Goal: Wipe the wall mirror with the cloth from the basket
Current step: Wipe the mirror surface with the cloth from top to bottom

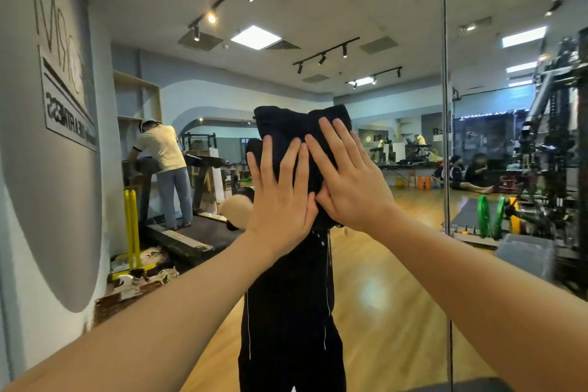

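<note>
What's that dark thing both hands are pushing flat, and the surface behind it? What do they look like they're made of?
The cloth looks like soft, matte black fabric: it bunches and folds under the left hand and right hand. The wall mirror looks like glossy glass: it reflects the gym, and a vertical seam joins two panels.

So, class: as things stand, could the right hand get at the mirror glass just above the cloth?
Probably yes: the right hand already presses the black cloth flat on the mirror, and nothing covers the glass above.
</note>
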Demonstrator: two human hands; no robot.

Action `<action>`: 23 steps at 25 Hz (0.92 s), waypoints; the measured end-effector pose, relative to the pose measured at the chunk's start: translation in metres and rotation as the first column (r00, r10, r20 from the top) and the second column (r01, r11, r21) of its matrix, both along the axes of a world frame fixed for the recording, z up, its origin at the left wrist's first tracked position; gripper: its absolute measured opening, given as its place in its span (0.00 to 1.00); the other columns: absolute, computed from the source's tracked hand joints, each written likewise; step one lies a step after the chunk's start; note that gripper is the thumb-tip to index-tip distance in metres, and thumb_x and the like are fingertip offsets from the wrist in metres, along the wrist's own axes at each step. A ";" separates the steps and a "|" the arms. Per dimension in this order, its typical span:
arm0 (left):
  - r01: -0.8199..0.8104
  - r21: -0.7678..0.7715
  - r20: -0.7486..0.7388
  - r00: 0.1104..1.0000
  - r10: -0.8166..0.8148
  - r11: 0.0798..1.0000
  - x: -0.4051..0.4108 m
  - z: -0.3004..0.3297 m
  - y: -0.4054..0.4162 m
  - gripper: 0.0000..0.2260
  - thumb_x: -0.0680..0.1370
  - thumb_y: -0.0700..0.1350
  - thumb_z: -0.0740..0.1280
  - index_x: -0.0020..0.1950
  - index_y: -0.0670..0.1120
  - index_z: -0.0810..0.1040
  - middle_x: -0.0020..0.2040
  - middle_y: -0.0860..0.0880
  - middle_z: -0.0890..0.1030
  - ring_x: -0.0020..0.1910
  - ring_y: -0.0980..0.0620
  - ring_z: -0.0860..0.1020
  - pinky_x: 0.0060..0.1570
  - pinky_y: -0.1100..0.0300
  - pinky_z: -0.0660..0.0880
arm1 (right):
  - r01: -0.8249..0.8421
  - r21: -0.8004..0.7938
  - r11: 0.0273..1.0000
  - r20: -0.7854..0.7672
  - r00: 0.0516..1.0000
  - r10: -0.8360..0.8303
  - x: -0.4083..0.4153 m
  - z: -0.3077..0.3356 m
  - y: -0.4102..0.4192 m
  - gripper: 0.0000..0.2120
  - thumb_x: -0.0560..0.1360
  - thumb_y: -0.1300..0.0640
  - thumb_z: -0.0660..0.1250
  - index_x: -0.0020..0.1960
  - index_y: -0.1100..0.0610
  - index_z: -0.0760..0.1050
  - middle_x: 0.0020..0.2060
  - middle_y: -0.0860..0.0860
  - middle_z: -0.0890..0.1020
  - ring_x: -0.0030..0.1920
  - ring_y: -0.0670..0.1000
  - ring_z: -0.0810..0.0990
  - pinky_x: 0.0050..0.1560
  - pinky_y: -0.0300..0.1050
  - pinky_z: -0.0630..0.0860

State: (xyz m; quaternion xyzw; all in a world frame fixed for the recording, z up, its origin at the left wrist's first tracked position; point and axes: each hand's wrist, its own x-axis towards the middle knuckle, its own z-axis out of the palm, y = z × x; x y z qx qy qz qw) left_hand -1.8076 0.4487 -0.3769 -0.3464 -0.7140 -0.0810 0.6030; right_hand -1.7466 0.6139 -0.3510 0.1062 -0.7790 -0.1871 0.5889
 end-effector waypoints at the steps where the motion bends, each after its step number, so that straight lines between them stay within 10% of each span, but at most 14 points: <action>1: 0.012 0.005 0.004 1.000 -0.013 1.000 0.005 0.000 0.014 0.33 0.81 0.53 0.56 0.82 0.39 0.56 0.81 0.38 0.58 0.81 0.30 0.50 0.78 0.30 0.44 | 0.013 -0.007 1.000 0.003 1.000 -0.013 0.006 -0.001 0.013 0.32 0.81 0.50 0.53 0.82 0.61 0.57 0.82 0.63 0.54 0.83 0.63 0.49 0.81 0.64 0.54; 23: 0.100 -0.033 -0.002 0.995 -0.100 0.994 0.045 -0.015 0.143 0.31 0.82 0.52 0.55 0.83 0.42 0.55 0.83 0.42 0.58 0.82 0.33 0.49 0.79 0.33 0.46 | 0.089 -0.215 0.972 0.001 0.996 -0.091 0.057 -0.031 0.125 0.32 0.81 0.51 0.54 0.83 0.59 0.55 0.82 0.62 0.53 0.83 0.62 0.47 0.78 0.66 0.60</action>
